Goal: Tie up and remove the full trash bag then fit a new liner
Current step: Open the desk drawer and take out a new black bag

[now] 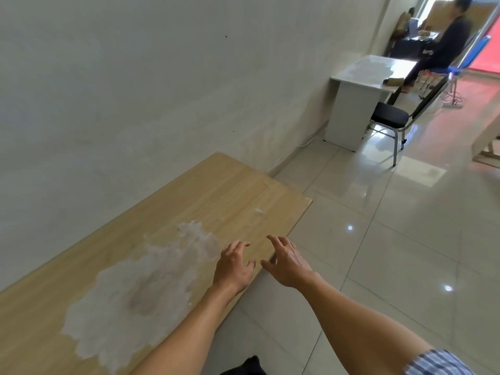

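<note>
Reaching with our left hand (234,266) and right hand (286,263), fingers spread and holding nothing, we are hovering over the light wooden tabletop's (189,201) front edge; no trash bag or liner is showing, so we are risking groping blindly.

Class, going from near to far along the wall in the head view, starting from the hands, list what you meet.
Left hand and right hand → wooden table → black chair → white desk → seated person.

Two bare forearms; left hand (234,266) and right hand (288,262) ungloved; blue-and-white striped short sleeve (439,364) on right arm.
</note>
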